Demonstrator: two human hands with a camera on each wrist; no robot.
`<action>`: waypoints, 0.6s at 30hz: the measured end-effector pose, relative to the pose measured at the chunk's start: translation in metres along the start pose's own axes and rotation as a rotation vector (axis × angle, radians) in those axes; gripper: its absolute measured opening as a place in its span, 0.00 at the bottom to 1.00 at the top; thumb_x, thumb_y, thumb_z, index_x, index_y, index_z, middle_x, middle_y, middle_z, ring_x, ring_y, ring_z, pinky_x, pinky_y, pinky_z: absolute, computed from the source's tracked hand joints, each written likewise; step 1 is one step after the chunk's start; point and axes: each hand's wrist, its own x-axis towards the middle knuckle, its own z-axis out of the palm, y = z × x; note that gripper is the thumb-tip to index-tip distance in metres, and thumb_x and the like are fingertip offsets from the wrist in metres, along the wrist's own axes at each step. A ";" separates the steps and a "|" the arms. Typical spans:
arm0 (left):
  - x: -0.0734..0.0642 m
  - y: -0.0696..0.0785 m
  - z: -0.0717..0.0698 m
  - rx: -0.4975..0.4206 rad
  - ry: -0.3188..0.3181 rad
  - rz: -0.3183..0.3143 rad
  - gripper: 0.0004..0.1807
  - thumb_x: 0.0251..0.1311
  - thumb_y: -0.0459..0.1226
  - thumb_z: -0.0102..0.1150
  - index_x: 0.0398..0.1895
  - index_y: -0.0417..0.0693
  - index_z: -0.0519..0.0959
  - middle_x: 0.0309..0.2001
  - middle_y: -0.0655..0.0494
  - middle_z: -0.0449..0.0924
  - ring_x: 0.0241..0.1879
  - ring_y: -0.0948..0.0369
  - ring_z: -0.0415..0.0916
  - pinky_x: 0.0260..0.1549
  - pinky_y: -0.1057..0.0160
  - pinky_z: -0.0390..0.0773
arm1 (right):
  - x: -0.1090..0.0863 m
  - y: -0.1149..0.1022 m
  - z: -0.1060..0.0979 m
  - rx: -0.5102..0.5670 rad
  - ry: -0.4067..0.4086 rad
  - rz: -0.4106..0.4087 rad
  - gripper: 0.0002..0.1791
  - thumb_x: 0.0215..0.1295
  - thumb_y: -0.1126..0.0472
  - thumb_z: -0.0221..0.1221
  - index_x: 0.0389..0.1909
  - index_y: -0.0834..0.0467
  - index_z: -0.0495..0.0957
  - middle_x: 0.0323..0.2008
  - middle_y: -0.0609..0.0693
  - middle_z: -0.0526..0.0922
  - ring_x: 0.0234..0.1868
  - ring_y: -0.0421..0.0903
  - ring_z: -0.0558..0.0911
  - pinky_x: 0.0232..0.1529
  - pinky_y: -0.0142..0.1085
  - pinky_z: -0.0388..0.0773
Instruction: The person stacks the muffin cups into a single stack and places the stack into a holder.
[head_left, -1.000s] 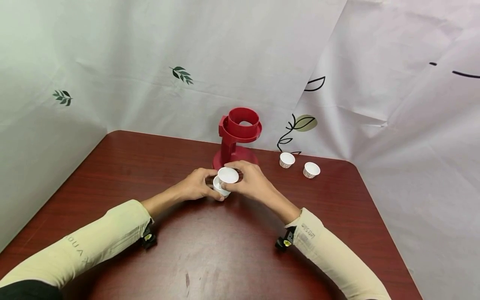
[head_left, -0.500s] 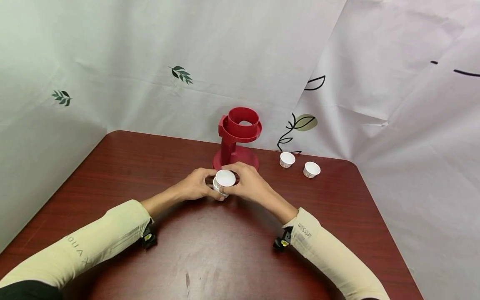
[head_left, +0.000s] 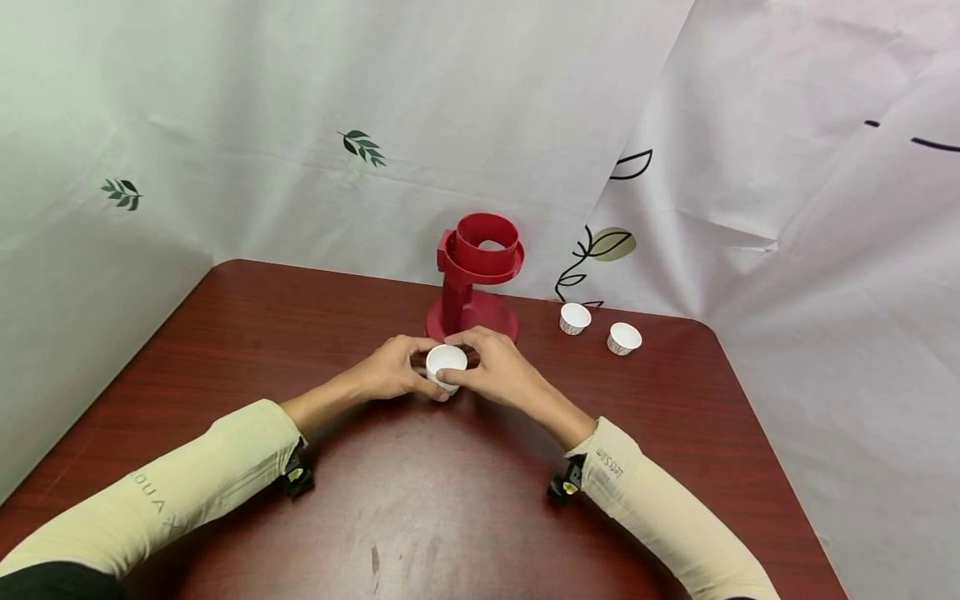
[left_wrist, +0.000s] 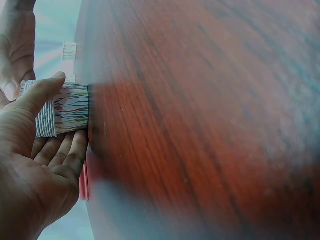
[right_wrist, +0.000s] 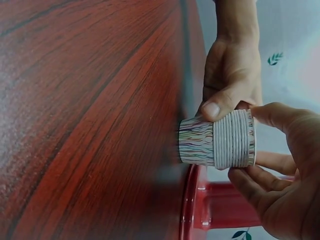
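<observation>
A short stack of nested white paper baking cups (head_left: 447, 358) stands upright on the table, with colored wavy lines printed on its side. Thumb and fingers of my left hand (head_left: 390, 368) grip the stack from the left, below the rims in the right wrist view. From the other side, my right hand (head_left: 497, 365) pinches the topmost cup at its rim. Several rolled rims (right_wrist: 232, 140) show packed close together in the right wrist view. In the left wrist view, the left thumb (left_wrist: 45, 92) lies across the stack.
Behind the hands stands a red plastic stand (head_left: 480, 275) with a ring-shaped cup holder on top. Two single paper cups, one (head_left: 575, 318) and another (head_left: 624, 338), sit at the back right of the brown table (head_left: 420, 517). A white curtain hangs beyond the table's back edge.
My right hand has brought a single cup down and slightly left into the stack, where it now sits nested. The left hand has stayed in place around the stack.
</observation>
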 end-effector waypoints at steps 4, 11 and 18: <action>0.000 0.000 0.000 -0.001 -0.002 0.001 0.33 0.54 0.31 0.88 0.65 0.38 0.86 0.52 0.50 0.92 0.47 0.63 0.89 0.50 0.71 0.88 | 0.000 0.002 0.001 -0.003 -0.004 0.003 0.28 0.69 0.52 0.79 0.65 0.62 0.88 0.58 0.57 0.90 0.56 0.51 0.88 0.60 0.49 0.90; 0.000 -0.001 -0.001 0.014 0.003 0.003 0.33 0.54 0.32 0.88 0.65 0.39 0.86 0.52 0.50 0.92 0.47 0.63 0.88 0.49 0.71 0.87 | 0.000 0.003 0.002 0.002 -0.008 0.002 0.27 0.69 0.53 0.79 0.64 0.60 0.89 0.56 0.56 0.90 0.54 0.50 0.87 0.58 0.47 0.90; 0.000 -0.002 -0.001 0.011 0.006 -0.003 0.34 0.54 0.33 0.88 0.66 0.39 0.86 0.52 0.49 0.92 0.47 0.62 0.89 0.48 0.71 0.87 | 0.002 0.004 0.002 0.033 -0.012 0.020 0.27 0.68 0.53 0.80 0.64 0.60 0.90 0.56 0.56 0.91 0.53 0.48 0.88 0.56 0.42 0.90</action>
